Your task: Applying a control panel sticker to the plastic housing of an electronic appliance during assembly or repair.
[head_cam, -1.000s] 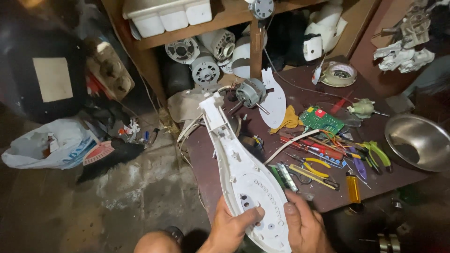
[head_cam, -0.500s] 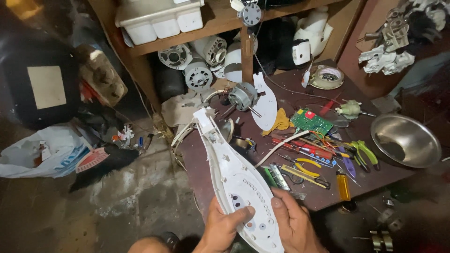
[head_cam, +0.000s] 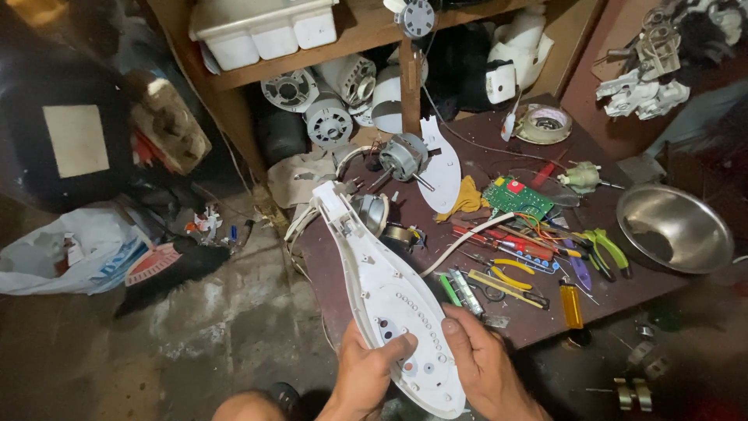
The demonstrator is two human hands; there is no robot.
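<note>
A long white plastic housing [head_cam: 374,273], narrow at its far end and wide near me, is held by both hands over the left edge of a dark red table [head_cam: 483,156]. My left hand [head_cam: 365,376] grips its wide end from the left, thumb lying across the row of small holes. My right hand [head_cam: 483,362] grips the same end from the right. A small electric motor [head_cam: 403,156] with a shaft lies on the table just beyond the housing's far tip, beside a flat white cover plate [head_cam: 441,168].
On the table lie a green circuit board [head_cam: 517,199], screwdrivers and pliers [head_cam: 545,253], an orange lighter [head_cam: 571,305], a tape roll [head_cam: 544,124] and a steel bowl [head_cam: 675,228]. A wooden shelf [head_cam: 366,31] holds motors and a white tub. A plastic bag [head_cam: 70,245] sits on the concrete floor.
The housing has swung slightly left and lower in view, with its far tip now nearer the table's left edge. Both hands keep the same grip on its wide end.
</note>
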